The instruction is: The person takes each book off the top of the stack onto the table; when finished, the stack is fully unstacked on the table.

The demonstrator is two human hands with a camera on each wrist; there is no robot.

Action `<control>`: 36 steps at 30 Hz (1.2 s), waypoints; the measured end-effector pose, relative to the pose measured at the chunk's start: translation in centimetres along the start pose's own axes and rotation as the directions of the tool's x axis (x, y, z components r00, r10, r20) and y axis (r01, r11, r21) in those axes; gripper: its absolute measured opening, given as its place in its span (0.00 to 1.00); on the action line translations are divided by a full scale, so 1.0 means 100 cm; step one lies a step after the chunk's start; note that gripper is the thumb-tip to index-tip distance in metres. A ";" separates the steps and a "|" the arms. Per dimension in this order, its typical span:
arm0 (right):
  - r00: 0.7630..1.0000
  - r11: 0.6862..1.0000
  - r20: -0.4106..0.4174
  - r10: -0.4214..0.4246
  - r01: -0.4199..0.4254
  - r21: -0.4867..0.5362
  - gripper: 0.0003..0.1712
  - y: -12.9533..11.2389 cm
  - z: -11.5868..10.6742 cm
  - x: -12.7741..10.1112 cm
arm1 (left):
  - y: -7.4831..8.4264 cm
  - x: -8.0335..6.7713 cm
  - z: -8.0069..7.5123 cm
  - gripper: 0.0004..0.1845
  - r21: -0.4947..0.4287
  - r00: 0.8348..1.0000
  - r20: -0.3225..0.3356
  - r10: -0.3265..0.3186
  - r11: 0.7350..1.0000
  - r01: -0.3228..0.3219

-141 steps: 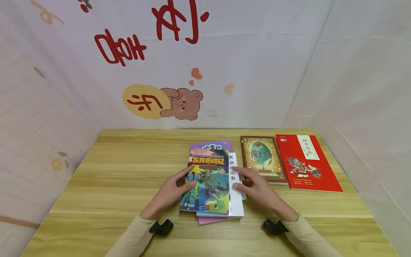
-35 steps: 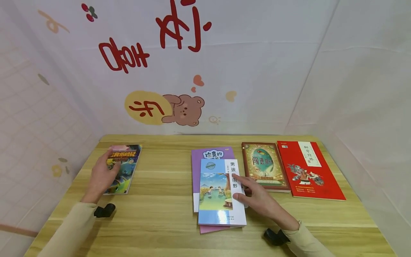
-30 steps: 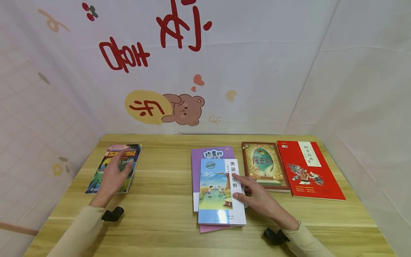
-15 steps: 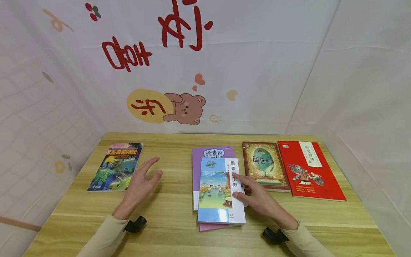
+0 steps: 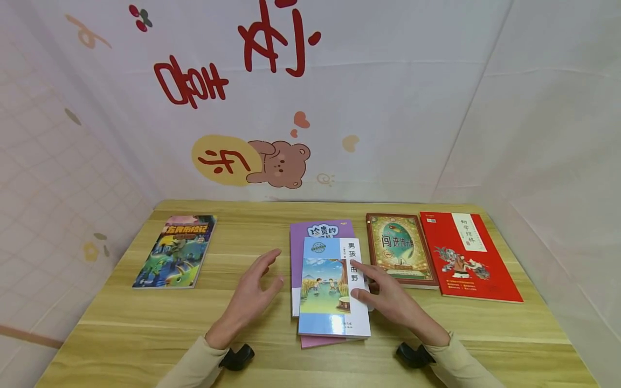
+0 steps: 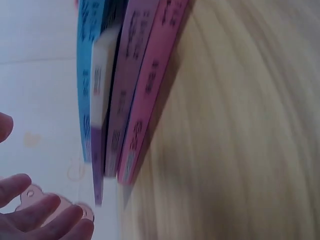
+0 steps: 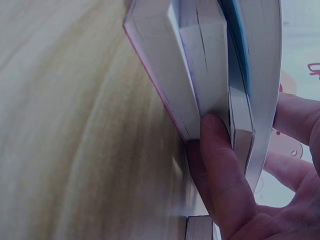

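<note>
A stack of several books lies mid-table. On top is a light-blue and white paperback [image 5: 324, 322] with two children on its cover; a purple book [image 5: 298, 231] and a pink-edged book [image 5: 317, 343] show beneath. My right hand [image 5: 392, 297] rests at the stack's right side, thumb and index fingertips on the white strip. In the right wrist view, other fingers [image 7: 220, 165] touch the page edges. My left hand [image 5: 252, 296], thumb and fingers apart and holding nothing, is just left of the stack, near the spines [image 6: 137, 100] in the left wrist view.
A dinosaur-cover book [image 5: 177, 252] lies at the table's left. Right of the stack lie a brown-bordered green and gold book [image 5: 401, 242] and, beside it, a larger red book [image 5: 468, 258]. A white printed cloth [image 5: 388, 97] hangs behind the table [image 5: 262, 366].
The dinosaur book was carried from the stack's top to the table's left and released. My left hand has since come back right towards the stack. My right hand has stayed at the stack.
</note>
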State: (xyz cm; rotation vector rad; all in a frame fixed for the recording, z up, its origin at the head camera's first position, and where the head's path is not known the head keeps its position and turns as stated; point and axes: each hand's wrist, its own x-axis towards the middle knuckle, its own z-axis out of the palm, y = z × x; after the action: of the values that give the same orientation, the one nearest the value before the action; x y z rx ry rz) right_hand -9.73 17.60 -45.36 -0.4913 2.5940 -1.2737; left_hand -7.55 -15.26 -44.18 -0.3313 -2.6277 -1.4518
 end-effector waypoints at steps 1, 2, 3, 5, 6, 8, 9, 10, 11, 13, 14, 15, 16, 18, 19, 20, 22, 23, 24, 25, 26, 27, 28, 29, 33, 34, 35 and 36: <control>1.000 1.000 0.001 -0.001 0.001 0.000 0.40 0.000 0.000 0.000 | 0.002 0.000 0.004 0.33 -0.011 1.000 0.005 0.001 1.000 -0.001; 1.000 1.000 0.001 -0.002 0.002 0.001 0.39 0.001 0.000 0.000 | 0.004 0.000 0.007 0.33 -0.022 1.000 0.013 0.003 1.000 -0.003; 1.000 1.000 0.000 0.000 0.000 0.007 0.40 0.001 0.000 0.000 | 0.005 0.001 0.010 0.33 -0.039 1.000 0.021 -0.005 0.999 0.005; 1.000 1.000 0.002 0.008 -0.008 0.030 0.41 0.001 0.001 0.000 | 0.008 0.001 0.016 0.34 -0.071 0.999 0.032 -0.023 0.997 0.025; 1.000 0.999 0.004 0.014 -0.014 0.048 0.43 0.001 0.001 0.000 | 0.009 0.001 0.018 0.34 -0.088 0.999 0.035 -0.031 0.996 0.034; 1.000 0.996 0.006 0.030 -0.031 0.088 0.48 0.001 0.001 0.000 | 0.009 0.001 0.024 0.35 -0.107 0.998 0.039 -0.045 0.993 0.049; 0.999 0.993 0.006 0.042 -0.042 0.110 0.50 0.000 0.001 0.001 | 0.010 0.001 0.026 0.36 -0.111 0.998 0.042 -0.056 0.992 0.060; 0.999 0.990 0.006 0.053 -0.053 0.129 0.53 0.000 0.001 0.001 | 0.010 0.001 0.028 0.36 -0.108 0.997 0.045 -0.065 0.992 0.069; 0.998 0.987 0.005 0.065 -0.065 0.144 0.55 0.000 0.001 0.001 | 0.010 0.001 0.029 0.37 -0.098 0.996 0.048 -0.074 0.992 0.078; 0.996 0.984 -0.001 0.085 -0.084 0.159 0.58 0.000 0.002 0.002 | 0.010 0.001 0.032 0.38 -0.077 0.994 0.057 -0.090 0.993 0.094; 0.995 0.982 -0.005 0.096 -0.094 0.163 0.59 0.000 0.002 0.002 | 0.010 0.001 0.032 0.39 -0.077 0.993 0.066 -0.099 0.992 0.104; 0.995 0.981 -0.006 0.101 -0.099 0.167 0.58 0.000 0.002 0.002 | 0.011 0.002 0.033 0.40 -0.072 0.992 0.074 -0.106 0.991 0.111; 0.995 0.980 -0.005 0.104 -0.101 0.170 0.58 0.000 0.002 0.002 | 0.011 0.002 0.033 0.41 -0.066 0.991 0.079 -0.112 0.991 0.117; 0.995 0.980 0.001 0.098 -0.096 0.174 0.56 0.000 0.003 0.003 | 0.011 0.003 0.034 0.43 -0.072 0.988 0.091 -0.123 0.989 0.130; 0.996 0.981 0.004 0.093 -0.092 0.173 0.55 0.001 0.003 0.003 | 0.011 0.004 0.034 0.44 -0.075 0.987 0.096 -0.128 0.988 0.135; 0.996 0.981 0.006 0.088 -0.088 0.174 0.54 0.001 0.003 0.003 | 0.011 0.005 0.034 0.45 -0.082 0.986 0.102 -0.132 0.987 0.141; 0.997 0.981 0.012 0.079 -0.079 0.175 0.53 0.001 0.003 0.003 | 0.011 0.005 0.034 0.45 -0.084 0.984 0.108 -0.141 0.985 0.150; 0.997 0.981 0.013 0.077 -0.078 0.175 0.53 0.002 0.003 0.003 | 0.010 0.006 0.035 0.45 -0.098 0.983 0.116 -0.143 0.983 0.155; 0.997 0.981 0.014 0.078 -0.079 0.175 0.53 0.002 0.003 0.003 | 0.010 0.006 0.035 0.46 -0.104 0.981 0.125 -0.150 0.981 0.163; 0.997 0.981 0.013 0.081 -0.082 0.174 0.53 0.002 0.003 0.003 | 0.009 0.006 0.036 0.46 -0.114 0.978 0.138 -0.157 0.978 0.174; 0.996 0.981 0.014 0.085 -0.086 0.176 0.53 0.002 0.003 0.003 | 0.008 0.007 0.036 0.46 -0.122 0.974 0.150 -0.167 0.975 0.186; 0.996 0.980 0.015 0.089 -0.091 0.175 0.54 0.002 0.004 0.003 | 0.007 0.007 0.037 0.46 -0.128 0.971 0.162 -0.178 0.972 0.200; 0.995 0.980 0.016 0.094 -0.095 0.173 0.54 0.002 0.004 0.003 | 0.006 0.007 0.037 0.46 -0.133 0.967 0.172 -0.189 0.968 0.213; 0.995 0.980 0.017 0.098 -0.099 0.172 0.54 0.002 0.004 0.003 | 0.005 0.007 0.038 0.47 -0.137 0.963 0.182 -0.199 0.965 0.225; 0.994 0.980 0.013 0.109 -0.110 0.167 0.54 0.003 0.004 0.002 | 0.003 0.008 0.039 0.48 -0.142 0.954 0.202 -0.220 0.958 0.251; 0.994 0.980 0.012 0.110 -0.111 0.167 0.54 0.003 0.003 0.002 | 0.002 0.008 0.038 0.49 -0.145 0.953 0.206 -0.221 0.957 0.253; 0.994 0.980 0.011 0.111 -0.112 0.167 0.54 0.003 0.003 0.002 | 0.002 0.008 0.038 0.49 -0.148 0.953 0.210 -0.220 0.956 0.254; 0.994 0.980 0.011 0.111 -0.111 0.165 0.53 0.003 0.003 0.002 | 0.002 0.008 0.039 0.49 -0.150 0.952 0.213 -0.221 0.955 0.256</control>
State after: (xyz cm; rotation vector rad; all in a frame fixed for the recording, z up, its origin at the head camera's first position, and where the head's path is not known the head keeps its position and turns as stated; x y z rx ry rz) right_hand -9.92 17.48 -45.78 -0.3122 2.4489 -1.4333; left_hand -8.32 -11.77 -45.89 -0.1822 -2.7785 -1.8219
